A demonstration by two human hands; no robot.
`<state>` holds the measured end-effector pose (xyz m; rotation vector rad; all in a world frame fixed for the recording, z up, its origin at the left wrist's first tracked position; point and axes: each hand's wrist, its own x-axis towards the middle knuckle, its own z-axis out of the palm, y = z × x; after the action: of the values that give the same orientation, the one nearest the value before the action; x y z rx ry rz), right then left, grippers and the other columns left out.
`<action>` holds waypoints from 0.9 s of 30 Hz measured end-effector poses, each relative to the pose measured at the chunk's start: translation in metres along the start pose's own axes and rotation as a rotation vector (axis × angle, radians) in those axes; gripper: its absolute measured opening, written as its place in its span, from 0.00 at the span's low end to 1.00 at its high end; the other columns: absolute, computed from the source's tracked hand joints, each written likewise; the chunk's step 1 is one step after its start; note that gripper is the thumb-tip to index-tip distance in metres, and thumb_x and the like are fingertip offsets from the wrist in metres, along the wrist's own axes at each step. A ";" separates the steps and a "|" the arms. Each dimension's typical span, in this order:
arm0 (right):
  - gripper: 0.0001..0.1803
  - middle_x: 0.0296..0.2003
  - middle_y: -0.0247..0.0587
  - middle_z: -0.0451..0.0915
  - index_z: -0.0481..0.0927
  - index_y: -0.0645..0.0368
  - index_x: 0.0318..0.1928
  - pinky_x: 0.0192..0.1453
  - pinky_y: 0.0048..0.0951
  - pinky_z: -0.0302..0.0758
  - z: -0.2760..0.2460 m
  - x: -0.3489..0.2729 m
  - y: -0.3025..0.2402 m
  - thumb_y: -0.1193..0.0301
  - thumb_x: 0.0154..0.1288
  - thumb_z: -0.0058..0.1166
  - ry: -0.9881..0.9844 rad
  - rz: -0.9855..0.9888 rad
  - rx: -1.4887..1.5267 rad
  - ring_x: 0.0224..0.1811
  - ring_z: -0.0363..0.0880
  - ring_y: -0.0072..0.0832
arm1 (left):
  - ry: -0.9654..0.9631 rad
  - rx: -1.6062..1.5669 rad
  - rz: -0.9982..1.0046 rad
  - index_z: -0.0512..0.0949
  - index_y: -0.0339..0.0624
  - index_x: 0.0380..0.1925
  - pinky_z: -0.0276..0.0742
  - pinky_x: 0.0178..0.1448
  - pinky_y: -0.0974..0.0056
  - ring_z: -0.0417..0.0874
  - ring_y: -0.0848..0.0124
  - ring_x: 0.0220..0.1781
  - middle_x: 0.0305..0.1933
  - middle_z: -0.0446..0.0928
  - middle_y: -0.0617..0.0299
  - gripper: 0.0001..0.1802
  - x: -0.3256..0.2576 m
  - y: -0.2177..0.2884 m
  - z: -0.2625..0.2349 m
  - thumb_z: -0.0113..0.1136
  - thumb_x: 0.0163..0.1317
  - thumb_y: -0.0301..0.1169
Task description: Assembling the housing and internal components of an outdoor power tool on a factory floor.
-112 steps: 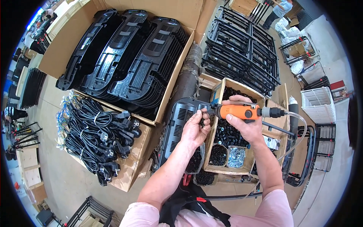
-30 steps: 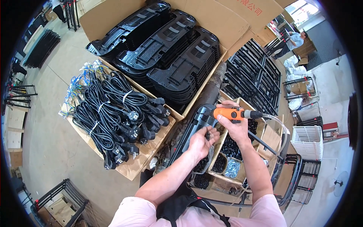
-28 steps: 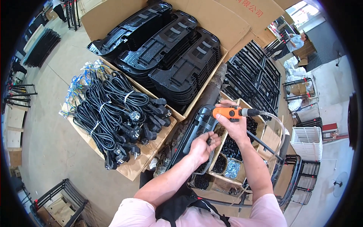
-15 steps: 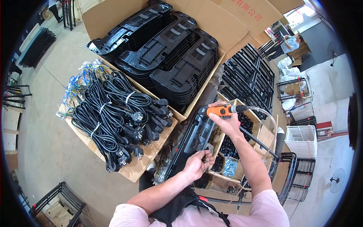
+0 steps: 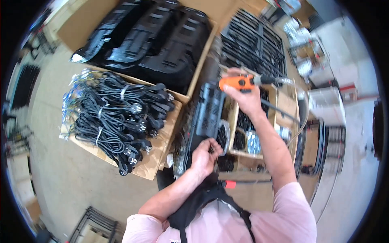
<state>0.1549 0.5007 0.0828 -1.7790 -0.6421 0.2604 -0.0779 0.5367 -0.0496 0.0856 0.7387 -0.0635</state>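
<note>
The right hand (image 5: 246,101) is wrapped tight around an orange power screwdriver (image 5: 239,82), its grip clamped on the handle, with the dark tip end pointing off toward three o'clock and a hose trailing from it. The tool sits at about one o'clock from the middle of the scene, just over the top end of a long black ribbed panel (image 5: 206,117) that lies lengthwise between the cartons.

The left hand (image 5: 204,156) is lower down, at about six o'clock from the panel's middle, resting against the panel's near end. Its fingers are curled in, half closed; whether they pinch a small part I cannot tell.

Just to the right of the panel stands a small cardboard box with compartments (image 5: 249,133) holding dark small parts and a clear bag of shiny hardware. At nine o'clock a flat carton of bundled black power cords (image 5: 117,117) sits open on the floor. At eleven o'clock a bigger carton of stacked black plastic housings (image 5: 150,38). At one o'clock, beyond the screwdriver, a stack of black wire grilles (image 5: 251,44). A white crate (image 5: 322,105) stands at three o'clock, well apart from the hands.
</note>
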 end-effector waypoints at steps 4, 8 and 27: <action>0.29 0.53 0.42 0.89 0.81 0.61 0.62 0.64 0.32 0.83 -0.036 -0.044 -0.030 0.69 0.63 0.75 0.095 0.026 0.052 0.55 0.87 0.26 | -0.006 0.249 -0.020 0.79 0.37 0.53 0.86 0.56 0.59 0.85 0.65 0.48 0.47 0.81 0.57 0.14 -0.012 0.002 0.005 0.50 0.84 0.35; 0.29 0.53 0.43 0.89 0.81 0.61 0.63 0.65 0.34 0.83 -0.086 -0.107 -0.034 0.70 0.62 0.75 0.194 0.070 -0.029 0.55 0.87 0.28 | -0.106 0.486 -0.277 0.79 0.37 0.54 0.85 0.47 0.60 0.84 0.67 0.42 0.44 0.82 0.59 0.15 -0.016 -0.010 -0.005 0.48 0.85 0.37; 0.30 0.54 0.51 0.88 0.76 0.66 0.66 0.67 0.38 0.82 -0.287 -0.315 0.042 0.76 0.64 0.70 0.542 0.182 0.260 0.58 0.86 0.33 | 0.031 1.807 -0.230 0.70 0.37 0.75 0.66 0.79 0.54 0.72 0.51 0.79 0.76 0.73 0.40 0.33 0.128 -0.185 -0.075 0.47 0.80 0.49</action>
<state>0.0474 0.0865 0.0849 -1.5609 -0.0550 -0.0221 -0.0503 0.3567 -0.2011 1.7180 0.5098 -0.9405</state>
